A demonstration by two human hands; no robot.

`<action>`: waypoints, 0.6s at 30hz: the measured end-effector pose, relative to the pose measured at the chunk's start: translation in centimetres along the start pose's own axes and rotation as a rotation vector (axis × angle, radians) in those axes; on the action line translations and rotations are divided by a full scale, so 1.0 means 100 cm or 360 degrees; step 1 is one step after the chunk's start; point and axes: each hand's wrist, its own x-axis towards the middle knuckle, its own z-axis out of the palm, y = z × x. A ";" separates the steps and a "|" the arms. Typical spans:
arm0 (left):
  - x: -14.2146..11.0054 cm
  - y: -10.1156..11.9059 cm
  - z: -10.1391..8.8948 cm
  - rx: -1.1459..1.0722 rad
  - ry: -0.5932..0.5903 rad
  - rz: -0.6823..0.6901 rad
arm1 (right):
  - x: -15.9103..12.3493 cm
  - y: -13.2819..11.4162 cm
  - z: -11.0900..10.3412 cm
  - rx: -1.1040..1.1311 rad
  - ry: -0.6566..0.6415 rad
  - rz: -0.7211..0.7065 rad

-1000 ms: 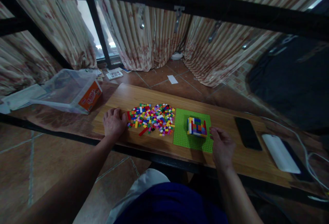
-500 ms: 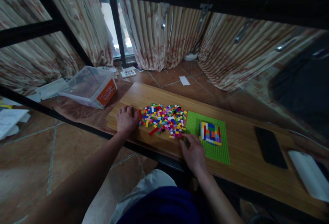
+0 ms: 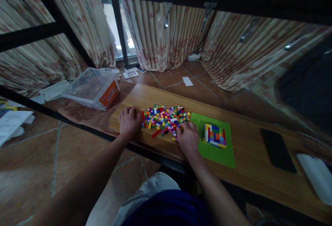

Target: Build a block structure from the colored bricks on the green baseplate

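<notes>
A loose pile of small toy building bricks in many colours lies on the wooden tabletop. Just left of the pile my left hand rests on the wood, its fingers loosely spread and holding nothing. My right hand is at the pile's right edge, its thumb and fingers bent in among the bricks; what lies between the fingertips is too small to make out. To its right is a green baseplate, with a low, multicoloured brick build on it. A long red brick sits at the pile's near edge.
Right of the baseplate lie a dark phone-like slab and a white object. A clear plastic bin with an orange label stands beyond the left end of the tabletop. A black metal bar runs along the near edge.
My right hand has moved up and left from beside the baseplate into the pile's right edge, its fingers curling in. My left hand stays put; the view has shifted slightly.
</notes>
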 end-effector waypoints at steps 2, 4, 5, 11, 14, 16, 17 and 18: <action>0.000 0.000 0.000 -0.0003 -0.0004 0.0003 | 0.001 0.000 0.002 -0.0005 0.0036 0.0005; 0.000 0.000 0.000 0.0000 -0.0001 0.0002 | 0.002 -0.002 0.002 -0.0008 0.0028 0.0014; 0.000 0.000 0.000 0.0002 0.0006 -0.0001 | 0.003 -0.002 0.002 -0.0008 0.0009 0.0019; 0.000 -0.001 0.001 0.0008 0.0021 0.0008 | 0.002 -0.001 -0.002 0.0051 -0.0062 0.0079; 0.000 -0.001 0.001 0.0011 0.0013 0.0007 | 0.000 0.000 -0.005 0.0129 -0.0013 0.0045; 0.000 -0.001 0.001 0.0016 0.0011 0.0005 | 0.000 -0.001 -0.005 0.0208 -0.0015 -0.0052; 0.000 -0.001 0.001 0.0020 0.0013 0.0007 | 0.000 -0.003 -0.005 0.0238 -0.0034 -0.0100; 0.001 -0.002 0.001 0.0024 0.0016 0.0011 | 0.000 -0.005 -0.004 0.0255 -0.0060 -0.0135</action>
